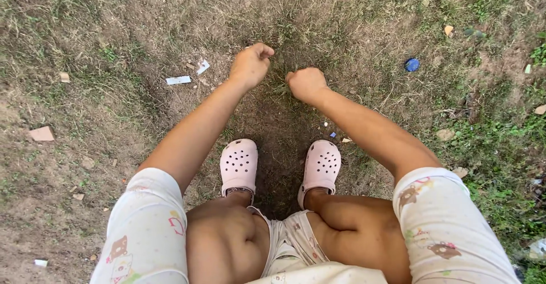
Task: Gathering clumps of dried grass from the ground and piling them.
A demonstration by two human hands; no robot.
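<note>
**Down in the dry grass, both fists closed**

Here a person crouches over a patch of dry grass (278, 76), which lies on the ground just ahead of pink clogs (239, 164). The left hand (250, 65) and right hand (306, 84) sit a little apart, fingers curled shut at the blades; what they grip is too small to tell. Brittle stalks could snap short. Paper scraps (178, 80) and a blue cap (412, 64) lie nearby.
</note>
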